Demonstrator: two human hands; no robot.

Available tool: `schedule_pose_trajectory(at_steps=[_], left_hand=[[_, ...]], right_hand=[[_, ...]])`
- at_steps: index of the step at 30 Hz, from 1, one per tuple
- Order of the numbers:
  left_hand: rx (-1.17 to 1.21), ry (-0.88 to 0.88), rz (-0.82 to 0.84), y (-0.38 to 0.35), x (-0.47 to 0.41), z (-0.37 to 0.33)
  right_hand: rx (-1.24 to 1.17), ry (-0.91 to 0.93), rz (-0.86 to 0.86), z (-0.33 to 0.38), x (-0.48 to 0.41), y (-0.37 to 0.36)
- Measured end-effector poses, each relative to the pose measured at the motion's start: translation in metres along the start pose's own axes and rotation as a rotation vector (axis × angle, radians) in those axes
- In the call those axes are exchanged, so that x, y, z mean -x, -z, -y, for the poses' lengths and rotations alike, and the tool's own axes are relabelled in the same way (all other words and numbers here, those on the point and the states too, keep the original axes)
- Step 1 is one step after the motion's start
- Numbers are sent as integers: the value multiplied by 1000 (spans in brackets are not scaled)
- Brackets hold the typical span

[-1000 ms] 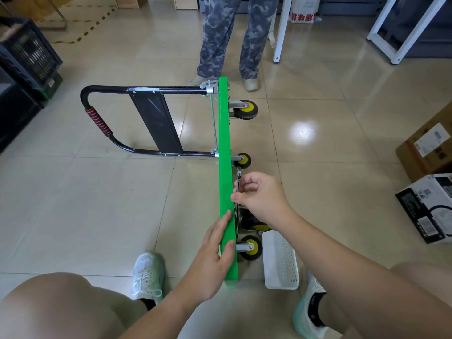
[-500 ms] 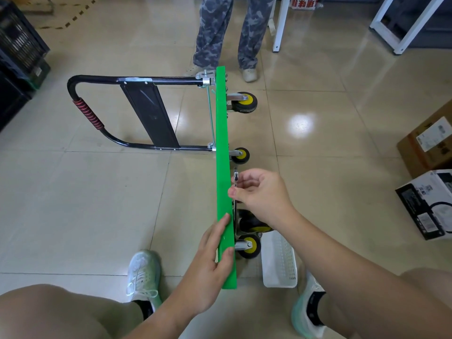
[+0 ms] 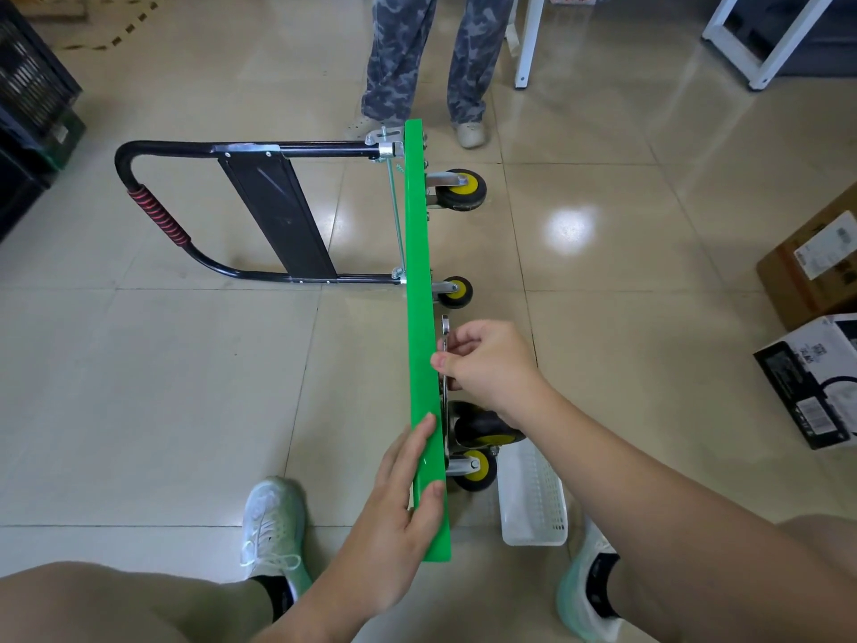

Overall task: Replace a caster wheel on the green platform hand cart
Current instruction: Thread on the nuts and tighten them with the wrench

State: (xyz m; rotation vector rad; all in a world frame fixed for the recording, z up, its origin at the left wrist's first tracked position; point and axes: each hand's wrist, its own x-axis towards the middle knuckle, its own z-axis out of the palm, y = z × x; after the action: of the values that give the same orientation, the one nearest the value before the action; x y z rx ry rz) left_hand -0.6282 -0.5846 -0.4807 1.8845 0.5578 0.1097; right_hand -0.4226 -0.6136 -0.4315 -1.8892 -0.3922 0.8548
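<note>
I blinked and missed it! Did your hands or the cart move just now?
Hardly anything moved. The right hand still pinches the wrench above the near caster wheel, and the left hand still rests on the green cart, on its top edge. The cart stays tipped on its side.

1. At the far end I see a person in camouflage trousers (image 3: 403,58) standing in pale shoes (image 3: 470,132) on the tiled floor (image 3: 162,387).
2. A white plastic basket (image 3: 533,498) lies on the floor, near and to the right.
3. At the right edge I make out a cardboard box (image 3: 816,266), with a black-and-white box (image 3: 816,378) just in front of it.
4. Black crates (image 3: 28,85) are stacked at the left edge.
5. White frame legs (image 3: 526,39) stand at the top, and striped tape (image 3: 120,32) marks the floor top left.
</note>
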Motion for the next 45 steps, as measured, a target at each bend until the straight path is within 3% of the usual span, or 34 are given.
schedule_pose_trajectory(at_steps=[4, 10, 18, 28, 38, 45], left_hand=[[4, 5, 4, 7, 0, -4], [17, 35, 7, 9, 1, -8], [62, 87, 28, 22, -19, -10], [51, 42, 87, 49, -85, -13], [-69, 18, 89, 47, -89, -4], [-31, 55, 123, 49, -93, -7]], right_hand=[[-71, -32, 91, 7, 1, 8], [-225, 59, 152, 28, 6, 36], [-345, 219, 4, 12, 14, 70], [-342, 183, 5, -9, -35, 46], [-303, 55, 109, -19, -66, 26], [-186, 101, 132, -12, -66, 31]])
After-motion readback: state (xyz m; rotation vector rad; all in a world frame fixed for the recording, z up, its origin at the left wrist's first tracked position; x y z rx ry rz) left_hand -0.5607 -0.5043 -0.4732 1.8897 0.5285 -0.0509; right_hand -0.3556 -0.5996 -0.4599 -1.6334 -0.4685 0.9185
